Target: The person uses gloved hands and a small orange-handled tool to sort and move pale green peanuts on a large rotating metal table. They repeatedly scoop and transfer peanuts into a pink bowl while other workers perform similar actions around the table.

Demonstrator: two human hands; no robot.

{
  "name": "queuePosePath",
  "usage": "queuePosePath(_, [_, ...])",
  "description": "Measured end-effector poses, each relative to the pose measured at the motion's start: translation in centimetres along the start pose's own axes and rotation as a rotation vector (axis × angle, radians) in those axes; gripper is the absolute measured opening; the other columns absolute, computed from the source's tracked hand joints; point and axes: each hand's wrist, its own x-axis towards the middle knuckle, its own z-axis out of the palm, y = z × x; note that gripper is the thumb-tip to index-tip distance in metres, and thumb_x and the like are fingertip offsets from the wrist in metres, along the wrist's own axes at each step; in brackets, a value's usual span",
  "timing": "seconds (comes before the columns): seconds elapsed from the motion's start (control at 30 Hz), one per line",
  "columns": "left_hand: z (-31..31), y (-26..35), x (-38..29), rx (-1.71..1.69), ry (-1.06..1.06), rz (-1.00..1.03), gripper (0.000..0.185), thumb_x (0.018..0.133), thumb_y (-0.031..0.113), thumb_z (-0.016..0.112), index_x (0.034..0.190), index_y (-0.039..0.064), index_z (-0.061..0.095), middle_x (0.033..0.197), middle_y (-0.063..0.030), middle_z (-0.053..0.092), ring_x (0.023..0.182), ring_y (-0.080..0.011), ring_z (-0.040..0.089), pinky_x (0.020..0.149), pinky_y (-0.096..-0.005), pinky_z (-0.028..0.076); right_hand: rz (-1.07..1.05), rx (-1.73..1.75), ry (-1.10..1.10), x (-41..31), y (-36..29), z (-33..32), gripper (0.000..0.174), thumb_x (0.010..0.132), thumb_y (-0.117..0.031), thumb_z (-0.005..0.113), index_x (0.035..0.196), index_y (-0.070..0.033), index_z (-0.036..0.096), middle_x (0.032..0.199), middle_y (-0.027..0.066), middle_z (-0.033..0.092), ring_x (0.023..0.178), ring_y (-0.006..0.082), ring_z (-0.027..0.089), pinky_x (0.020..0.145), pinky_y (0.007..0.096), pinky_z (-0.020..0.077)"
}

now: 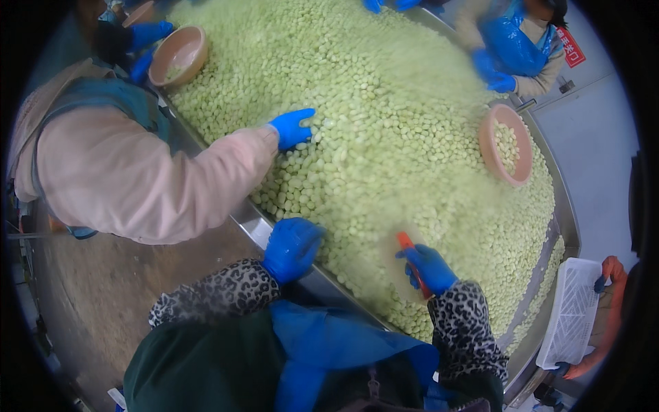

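Observation:
A large heap of pale green, oval bean-like or grape-like pieces (pixel 360 154) fills a metal-rimmed table before me. My right hand (pixel 431 269), in a blue glove, is closed around the red handle (pixel 412 257) of a tool, whose pale, flat, blurred part lies over the heap near the close edge. My left hand (pixel 293 250), also blue-gloved, rests at the metal rim (pixel 255 224) beside the pieces, its fingers curled; whether it holds anything is hidden. Both my sleeves show a leopard print.
A co-worker's gloved hand (pixel 293 129) reaches into the heap from the left. Another person works at the upper right (pixel 494 67). Pink bowls stand on the heap at the right (pixel 486 149) and upper left (pixel 198 56). A person at the far right holds a white plastic basket (pixel 571 314).

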Motion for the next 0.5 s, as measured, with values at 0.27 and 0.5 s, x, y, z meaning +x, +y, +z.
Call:
queuePosePath(0.27, [0.3, -0.1, -0.5, -0.055, -0.002, 0.059, 0.023, 0.083, 0.012, 0.068, 0.105, 0.005, 0.071, 0.094, -0.0149, 0.068, 0.086, -0.0363, 0.065, 0.077, -0.0473, 0.050, -0.006, 0.170, -0.038, 8.9, -6.9, 4.5, 0.036, 0.100, -0.041, 0.061, 0.092, -0.006, 0.062, 0.067, 0.0029, 0.056, 0.051, 0.0153, 0.051, 0.046, 0.0315, 0.0404])
queuePosePath(0.5, [0.4, -0.9, -0.7, -0.112, -0.090, 0.091, 0.027, 0.080, 0.012, 0.070, 0.107, 0.006, 0.071, 0.097, -0.0128, 0.068, 0.087, -0.0326, 0.065, 0.073, -0.0434, 0.050, -0.154, 0.197, 0.060, 15.0, -15.2, 7.4, 0.042, 0.101, -0.045, 0.060, 0.086, -0.005, 0.064, 0.063, 0.0027, 0.056, 0.051, 0.0151, 0.051, 0.048, 0.0319, 0.0423])
